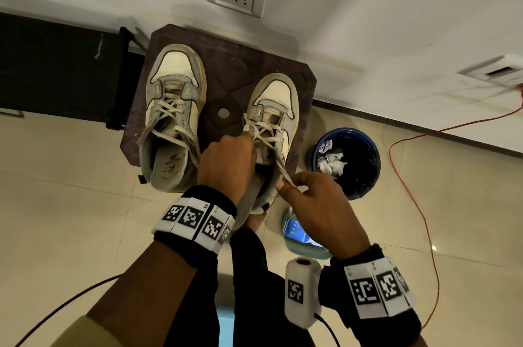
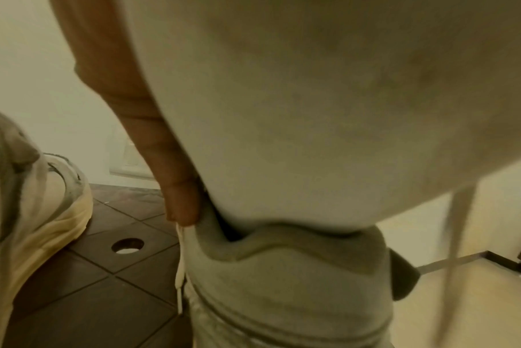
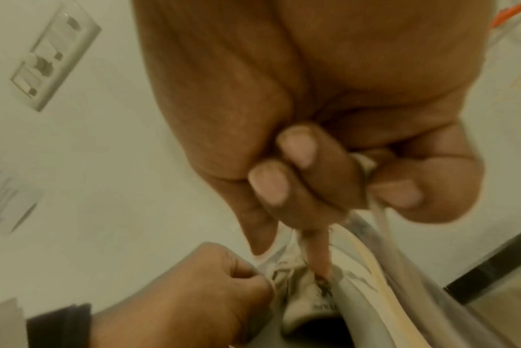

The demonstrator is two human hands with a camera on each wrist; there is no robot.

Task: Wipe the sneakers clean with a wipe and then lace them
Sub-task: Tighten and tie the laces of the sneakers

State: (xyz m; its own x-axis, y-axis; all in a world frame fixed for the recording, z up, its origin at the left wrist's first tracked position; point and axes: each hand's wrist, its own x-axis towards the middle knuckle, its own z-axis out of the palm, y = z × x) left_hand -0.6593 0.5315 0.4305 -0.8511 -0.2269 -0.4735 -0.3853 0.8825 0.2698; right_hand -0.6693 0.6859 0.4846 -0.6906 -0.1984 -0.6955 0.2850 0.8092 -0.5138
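Now both hands work at the right shoe (image 1: 273,120), which stands on a dark stool (image 1: 226,64) with its heel hanging over the near edge, under the wrists. The left hand (image 1: 226,163) is curled into a loose fist at the shoe's inner side, its fingers pinching the lace (image 1: 278,161) where it crosses the upper eyelets; in the left wrist view one finger (image 2: 178,188) lies down along the padded collar. The right hand (image 1: 314,202), just beside the left and nearer the body, has its fingers folded in and the thumb pressed down, pinching the free end of the same lace; the right wrist view shows the strand caught between thumb and fingers (image 3: 298,146) and running away from the hand to the shoe. The lace is drawn fairly straight between that hand and the eyelets.

Beyond the left hand's outer side stands the left shoe (image 1: 172,114), apart from both hands, its laces loosely criss-crossed. Past the right hand, on the floor, is a blue bin (image 1: 346,163) with crumpled white wipes (image 1: 331,161) inside. A red cable (image 1: 410,177) trails over the floor farther out.
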